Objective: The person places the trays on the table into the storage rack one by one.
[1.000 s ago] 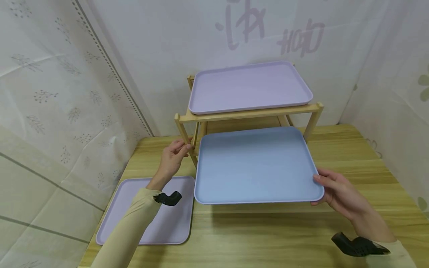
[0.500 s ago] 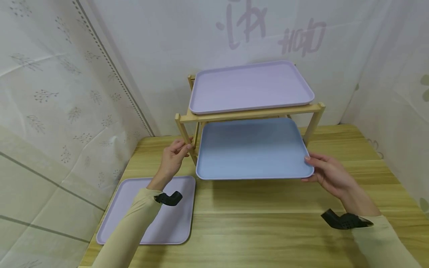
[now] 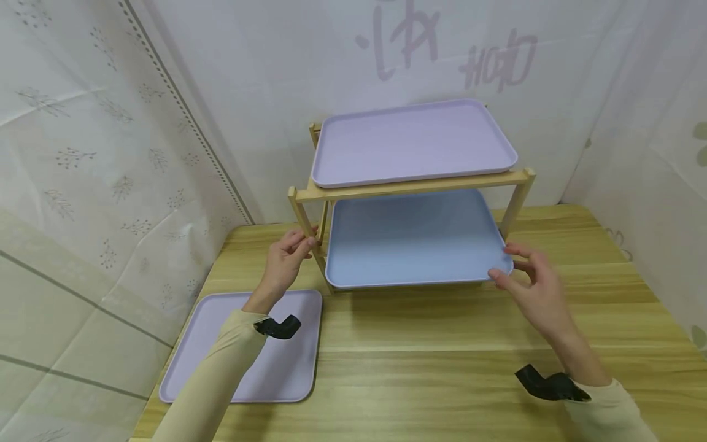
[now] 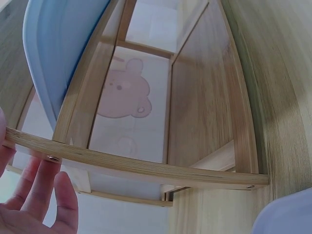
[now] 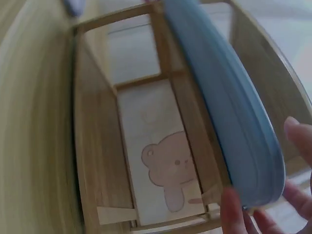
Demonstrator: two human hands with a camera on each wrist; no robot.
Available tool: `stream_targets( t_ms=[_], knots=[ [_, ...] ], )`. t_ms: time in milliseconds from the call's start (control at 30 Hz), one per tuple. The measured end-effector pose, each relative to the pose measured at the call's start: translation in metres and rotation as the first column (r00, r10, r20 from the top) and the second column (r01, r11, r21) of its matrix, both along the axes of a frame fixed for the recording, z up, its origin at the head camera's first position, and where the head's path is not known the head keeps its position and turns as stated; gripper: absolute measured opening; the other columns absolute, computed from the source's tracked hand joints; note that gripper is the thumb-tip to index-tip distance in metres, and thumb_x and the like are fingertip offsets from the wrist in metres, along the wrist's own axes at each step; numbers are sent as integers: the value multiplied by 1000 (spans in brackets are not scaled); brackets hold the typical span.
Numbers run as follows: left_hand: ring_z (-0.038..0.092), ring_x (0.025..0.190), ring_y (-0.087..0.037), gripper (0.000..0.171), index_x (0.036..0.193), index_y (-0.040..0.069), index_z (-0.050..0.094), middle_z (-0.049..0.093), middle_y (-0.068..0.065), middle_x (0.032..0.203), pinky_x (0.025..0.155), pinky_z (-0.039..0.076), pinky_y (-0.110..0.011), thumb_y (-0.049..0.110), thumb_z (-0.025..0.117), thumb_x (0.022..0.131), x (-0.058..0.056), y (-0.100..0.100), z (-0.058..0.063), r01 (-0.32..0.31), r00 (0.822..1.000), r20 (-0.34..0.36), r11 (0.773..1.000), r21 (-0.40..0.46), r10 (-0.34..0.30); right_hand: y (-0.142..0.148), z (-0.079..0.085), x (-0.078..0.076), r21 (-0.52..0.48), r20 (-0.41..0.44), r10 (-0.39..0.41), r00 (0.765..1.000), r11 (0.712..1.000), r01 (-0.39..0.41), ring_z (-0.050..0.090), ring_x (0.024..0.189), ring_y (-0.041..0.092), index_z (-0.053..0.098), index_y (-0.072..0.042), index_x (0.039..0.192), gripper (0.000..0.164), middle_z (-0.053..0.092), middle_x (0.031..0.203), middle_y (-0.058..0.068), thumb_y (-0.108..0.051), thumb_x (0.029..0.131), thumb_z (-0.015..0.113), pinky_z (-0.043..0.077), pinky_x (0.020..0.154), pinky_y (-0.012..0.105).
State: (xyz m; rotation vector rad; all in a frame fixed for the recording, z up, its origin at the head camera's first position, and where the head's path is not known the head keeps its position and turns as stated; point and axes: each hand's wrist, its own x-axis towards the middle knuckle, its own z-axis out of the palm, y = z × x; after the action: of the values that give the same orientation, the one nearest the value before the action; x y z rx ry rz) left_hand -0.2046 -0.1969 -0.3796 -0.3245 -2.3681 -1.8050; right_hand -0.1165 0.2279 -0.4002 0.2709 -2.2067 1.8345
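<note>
A light blue tray (image 3: 414, 245) lies on the middle shelf of a wooden tiered rack (image 3: 411, 186), its back part hidden under the top tier. My left hand (image 3: 283, 263) holds the rack's front left post between thumb and fingers. At the blue tray's front right corner, my right hand (image 3: 541, 298) has its thumb and fingers spread, fingertips right at the rim. In the right wrist view, those fingers (image 5: 233, 214) are blurred beside the tray's end. A lilac tray (image 3: 414, 144) rests on the top tier.
Another lilac tray (image 3: 276, 362) lies on the wooden table (image 3: 431, 387) at the left, under my left forearm. The rack's bottom shelf (image 4: 204, 92) shows bare wood. Printed curtains (image 3: 138, 153) hang close behind and at both sides.
The blue tray has slid back under the top tier onto the shelf. My right hand followed it, then loosened its grip on the corner. My left hand stays at the post.
</note>
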Motion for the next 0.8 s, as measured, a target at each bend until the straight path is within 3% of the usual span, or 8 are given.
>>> stream_targets(
  t_ms=[67,133,300,400,633,800],
  knots=[
    [58,92,-2,34,127,-4,60,58,-15,110,73,49,-17,11,59,96,0,0,0,-2,1000,1,1000,3,2,-7,-2,6,165,-71,-100,992,980,110,45,112,2,59,4,110,30,41,137,12,0,83,72,50,75,10],
    [59,91,-2,34,126,-4,60,58,-15,110,72,49,-17,10,59,96,0,1,0,-3,1000,3,1000,6,3,-12,-3,10,232,-120,-156,981,956,180,41,115,2,63,3,98,22,41,137,15,0,80,76,45,77,7],
    [56,92,1,33,126,-4,60,57,-22,114,72,49,-16,10,58,96,0,0,0,2,1000,12,1000,-16,-2,-20,-7,13,222,-168,-255,952,931,288,41,113,2,63,1,86,20,47,133,15,2,75,79,42,77,10],
    [54,93,2,32,126,-5,60,56,-26,119,73,48,-16,9,57,97,1,1,4,12,1000,23,1000,-18,-11,-24,-9,13,202,-180,-297,938,922,331,43,112,3,63,2,85,20,50,130,14,1,75,80,42,74,11],
    [54,92,2,33,126,-11,57,52,-32,120,75,49,-19,6,55,98,16,9,25,25,999,28,999,-29,-25,-32,-13,6,182,-231,-371,899,892,415,44,107,-3,64,4,89,21,54,123,17,0,76,80,42,69,10],
    [58,92,-5,32,122,-13,59,53,-30,124,75,50,-19,7,55,98,17,9,26,31,999,29,999,-14,-30,-39,-13,-4,194,-247,-402,882,871,451,48,97,7,64,6,92,23,53,123,23,-4,78,79,39,62,4]
  ],
)
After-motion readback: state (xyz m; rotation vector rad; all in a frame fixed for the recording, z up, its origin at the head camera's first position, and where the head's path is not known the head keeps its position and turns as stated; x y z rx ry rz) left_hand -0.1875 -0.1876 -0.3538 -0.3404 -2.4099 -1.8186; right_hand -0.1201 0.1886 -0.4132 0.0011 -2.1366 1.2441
